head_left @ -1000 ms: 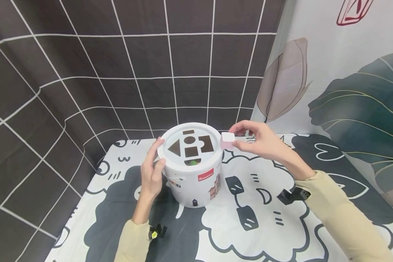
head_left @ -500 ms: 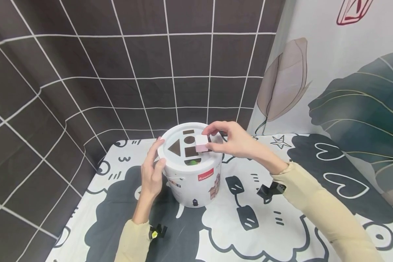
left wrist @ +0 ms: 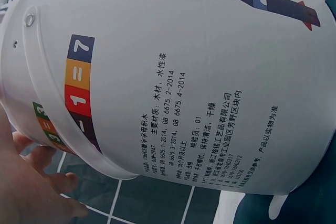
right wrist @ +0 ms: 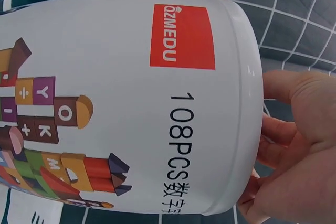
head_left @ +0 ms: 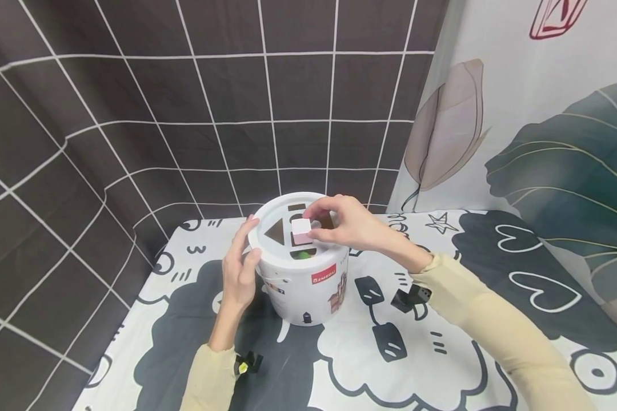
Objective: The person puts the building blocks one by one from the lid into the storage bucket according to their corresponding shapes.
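A white bucket (head_left: 300,291) stands upright, its lid (head_left: 267,251) cut with shaped holes. Through the front slot something green (head_left: 303,256) shows. My right hand (head_left: 352,225) pinches a pale pink and white cube-like block (head_left: 301,230) between thumb and fingers, over the square hole; whether it has entered the hole I cannot tell. In the right wrist view the bucket's rim hides the block from sight. My left hand (head_left: 240,271) rests on the bucket's left side, thumb and fingers spread against the rim. A white handle (left wrist: 79,140) hangs along the wall in the left wrist view.
A cloth with cartoon drawings (head_left: 396,365) covers the table. Behind it hangs a dark curtain with a white grid (head_left: 308,142). At the right is a light curtain with leaf prints (head_left: 560,165).
My right hand has carried the block leftward, from beside the bucket's right rim to above the square hole in the lid. The left hand and bucket have stayed in place.
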`<state>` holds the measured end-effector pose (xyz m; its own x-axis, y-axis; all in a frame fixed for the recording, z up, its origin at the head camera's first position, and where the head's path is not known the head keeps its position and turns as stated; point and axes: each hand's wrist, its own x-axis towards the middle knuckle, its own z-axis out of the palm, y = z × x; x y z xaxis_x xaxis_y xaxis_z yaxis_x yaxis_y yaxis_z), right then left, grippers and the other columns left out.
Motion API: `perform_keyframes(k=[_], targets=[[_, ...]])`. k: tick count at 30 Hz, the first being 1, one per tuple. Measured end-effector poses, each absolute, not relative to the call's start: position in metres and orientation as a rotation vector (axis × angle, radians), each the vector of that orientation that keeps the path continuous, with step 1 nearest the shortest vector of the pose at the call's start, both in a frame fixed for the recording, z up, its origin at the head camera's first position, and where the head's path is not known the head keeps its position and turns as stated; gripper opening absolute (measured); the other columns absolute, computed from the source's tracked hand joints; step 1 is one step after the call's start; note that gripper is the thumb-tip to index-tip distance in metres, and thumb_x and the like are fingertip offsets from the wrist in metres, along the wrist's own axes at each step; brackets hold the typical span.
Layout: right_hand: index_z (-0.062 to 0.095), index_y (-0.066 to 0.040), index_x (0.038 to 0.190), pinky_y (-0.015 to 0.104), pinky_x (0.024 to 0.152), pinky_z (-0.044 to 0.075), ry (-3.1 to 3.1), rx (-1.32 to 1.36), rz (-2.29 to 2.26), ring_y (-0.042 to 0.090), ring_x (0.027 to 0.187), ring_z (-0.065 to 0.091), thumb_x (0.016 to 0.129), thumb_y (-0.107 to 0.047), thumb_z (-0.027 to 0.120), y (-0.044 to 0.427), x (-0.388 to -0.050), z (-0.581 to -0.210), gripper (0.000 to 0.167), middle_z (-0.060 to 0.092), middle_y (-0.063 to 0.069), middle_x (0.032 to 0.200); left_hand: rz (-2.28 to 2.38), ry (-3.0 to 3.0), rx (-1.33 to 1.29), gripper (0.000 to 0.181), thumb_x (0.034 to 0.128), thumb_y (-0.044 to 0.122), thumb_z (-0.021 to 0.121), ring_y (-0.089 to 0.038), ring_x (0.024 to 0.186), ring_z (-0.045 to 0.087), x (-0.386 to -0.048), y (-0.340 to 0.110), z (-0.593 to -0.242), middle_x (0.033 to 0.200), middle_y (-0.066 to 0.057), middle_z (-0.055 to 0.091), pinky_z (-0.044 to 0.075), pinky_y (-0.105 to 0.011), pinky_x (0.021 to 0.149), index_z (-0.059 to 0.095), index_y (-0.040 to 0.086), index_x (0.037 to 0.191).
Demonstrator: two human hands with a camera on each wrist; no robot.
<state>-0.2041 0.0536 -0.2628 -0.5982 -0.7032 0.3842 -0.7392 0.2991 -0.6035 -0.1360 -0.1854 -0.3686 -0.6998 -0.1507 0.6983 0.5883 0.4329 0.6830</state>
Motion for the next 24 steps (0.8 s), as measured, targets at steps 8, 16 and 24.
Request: perform_keyframes(k=[8,16,24], targets=[[0.07,-0.003,0.114,0.042,0.084,0.045,-2.545,1.343,1.095,0.023,0.095,0.058,0.083,-0.008,0.078,0.061,-0.199,-0.262,0.032,0.071,0.005,0.105,-1.347,-1.971,-0.386,0.055,0.0912,0.029,0.049,-0.035,0.135,0.046,-0.138,-0.182,-0.369,0.148,-0.015,0.05,0.03,-0.053,0.111,0.056,0.002,0.138],[0.069,-0.004,0.118,0.043,0.085,0.045,-2.5,1.08,1.171,0.023,0.101,0.057,0.088,-0.012,0.073,0.111,-0.195,-0.265,0.031,0.068,0.007,0.114,-1.358,-1.986,-0.41,0.054,0.0896,0.023,0.049,-0.035,0.135,0.046,-0.139,-0.183,-0.369,0.148,-0.015,0.049,0.035,-0.056,0.108,0.056,0.002,0.139],[0.066,-0.004,0.123,0.041,0.082,0.041,-2.601,0.822,1.108,0.024,0.105,0.061,0.094,-0.021,0.068,0.176,-0.187,-0.289,0.033,0.067,0.01,0.12,-1.495,-2.088,-0.465,0.062,0.0944,0.014,0.047,-0.03,0.144,0.034,-0.127,-0.203,-0.365,0.159,-0.012,0.033,0.028,-0.053,0.114,0.035,0.004,0.154]])
